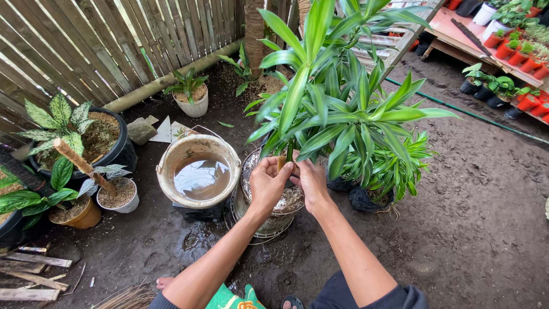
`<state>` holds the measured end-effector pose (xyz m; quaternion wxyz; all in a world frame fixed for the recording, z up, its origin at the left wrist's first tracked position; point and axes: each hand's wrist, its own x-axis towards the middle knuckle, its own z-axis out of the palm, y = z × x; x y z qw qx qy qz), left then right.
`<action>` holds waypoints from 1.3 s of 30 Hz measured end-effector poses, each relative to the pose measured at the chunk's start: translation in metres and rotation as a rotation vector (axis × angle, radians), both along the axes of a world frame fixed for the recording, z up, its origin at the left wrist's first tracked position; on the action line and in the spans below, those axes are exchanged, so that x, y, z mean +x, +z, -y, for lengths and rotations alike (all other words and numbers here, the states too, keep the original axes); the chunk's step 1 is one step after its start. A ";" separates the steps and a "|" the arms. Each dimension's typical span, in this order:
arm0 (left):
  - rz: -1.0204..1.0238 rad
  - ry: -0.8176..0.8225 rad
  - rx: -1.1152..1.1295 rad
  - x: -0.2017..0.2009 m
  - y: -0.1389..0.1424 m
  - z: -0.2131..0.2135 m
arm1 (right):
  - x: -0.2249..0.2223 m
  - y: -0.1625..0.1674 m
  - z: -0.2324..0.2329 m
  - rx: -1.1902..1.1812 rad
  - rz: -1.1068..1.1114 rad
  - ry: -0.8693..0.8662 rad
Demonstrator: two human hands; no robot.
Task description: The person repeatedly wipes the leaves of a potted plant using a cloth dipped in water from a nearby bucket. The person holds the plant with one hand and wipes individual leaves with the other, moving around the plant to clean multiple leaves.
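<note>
A: Item one, hands?

B: Left hand (267, 182) and right hand (311, 182) are both closing around the tan stem (282, 162) of the striped green plant (337, 109), fingers curling at its base.

A: Location of the plant?

B: It is standing in the pale pot (269, 220) at centre frame, soil showing beneath the palms.

A: Neighbouring stock?

B: Bucket of muddy water (198, 174) is sitting at nine o'clock, touching the pot. Black-bagged plants (366, 197) are resting at three o'clock. Green hose (474, 114) is lying toward two o'clock.
</note>
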<state>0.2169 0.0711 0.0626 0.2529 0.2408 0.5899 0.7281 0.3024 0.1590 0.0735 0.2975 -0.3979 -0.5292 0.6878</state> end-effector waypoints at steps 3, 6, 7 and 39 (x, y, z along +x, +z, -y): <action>-0.022 0.009 -0.110 0.002 0.002 0.010 | -0.009 0.005 0.001 -0.032 -0.099 0.010; -0.034 0.044 -0.076 0.002 0.007 0.022 | -0.012 0.010 0.001 0.010 -0.072 -0.028; -0.027 0.063 -0.094 0.000 0.008 0.026 | -0.012 0.011 0.001 0.004 -0.065 -0.036; -0.914 -0.142 -0.821 -0.108 -0.073 0.060 | 0.044 -0.014 0.016 0.146 0.290 0.117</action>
